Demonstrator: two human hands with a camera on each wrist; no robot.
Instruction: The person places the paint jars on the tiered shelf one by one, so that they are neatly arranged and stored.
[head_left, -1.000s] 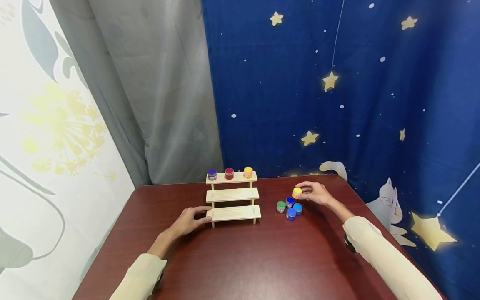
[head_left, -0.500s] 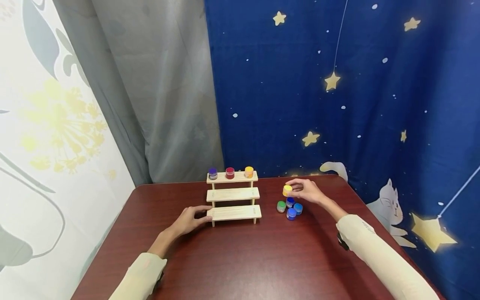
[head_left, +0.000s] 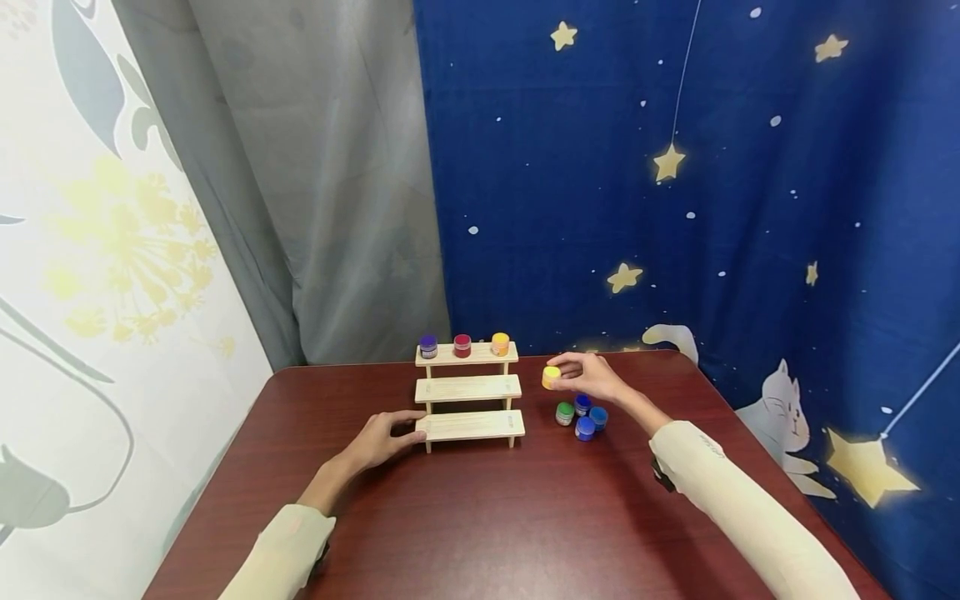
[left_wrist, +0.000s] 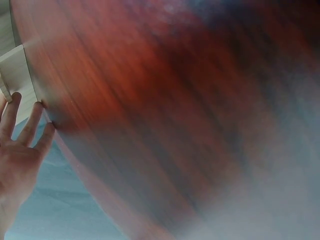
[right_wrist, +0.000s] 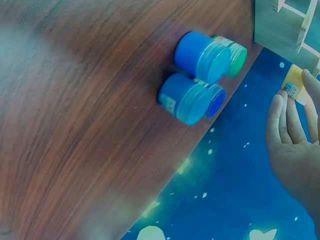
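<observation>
A three-step wooden stand is on the table. My left hand holds the left end of its lowest step, thumb at the front and fingers behind. In the left wrist view, the fingers reach the step's edge. My right hand pinches a small yellow paint jar in the air, right of the stand. Purple, red and orange-yellow paint jars stand on the top step. Below the right hand, a green paint jar and several blue paint jars are grouped on the table.
The dark red wooden table has rounded far corners. Behind it hang a grey curtain and a blue star-patterned curtain. A pale floral curtain hangs along the left side.
My right hand has carried the yellow paint jar leftward from above the blue jars toward the stand. My left hand stays on the lowest step.
</observation>
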